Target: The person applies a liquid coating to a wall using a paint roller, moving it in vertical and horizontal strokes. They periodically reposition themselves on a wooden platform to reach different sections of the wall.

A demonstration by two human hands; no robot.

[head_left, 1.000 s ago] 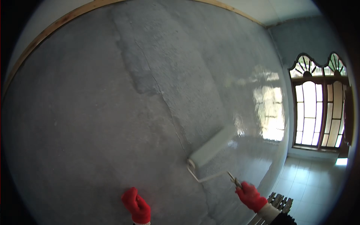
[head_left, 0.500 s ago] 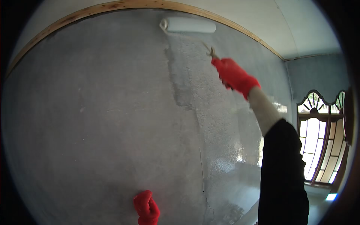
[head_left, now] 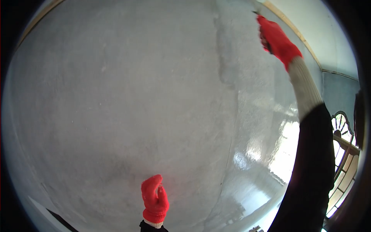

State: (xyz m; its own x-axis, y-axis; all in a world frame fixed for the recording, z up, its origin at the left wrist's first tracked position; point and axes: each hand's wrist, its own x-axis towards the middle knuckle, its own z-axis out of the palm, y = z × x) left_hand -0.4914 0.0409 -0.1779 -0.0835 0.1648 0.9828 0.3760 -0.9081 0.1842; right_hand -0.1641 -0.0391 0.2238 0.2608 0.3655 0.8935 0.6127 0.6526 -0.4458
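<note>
My right hand (head_left: 279, 40), in a red glove with a pale knitted cuff, is raised at the upper right. It is closed around the handle of a paint roller, whose frame (head_left: 256, 12) shows just beyond the fingers; the roller's sleeve is out of view above. Behind it, the grey wall (head_left: 135, 104) has a wet, glossy strip (head_left: 253, 116) on the right with a darker edge. Low in the middle, my left hand (head_left: 155, 199), also red-gloved, is loosely curled in front of the wall. Nothing shows between its fingers and thumb.
A wooden trim strip (head_left: 290, 25) runs along the wall's top under the pale ceiling (head_left: 320, 31). At the right stands a window (head_left: 344, 174) with dark framing and an arched pane. A thin crack (head_left: 228, 158) runs down the wall.
The view has tilted down and shifted left, so the roller sleeve has left the frame at the top. My left hand appears higher, with a gap between fingers and thumb. My right hand still grips the handle.
</note>
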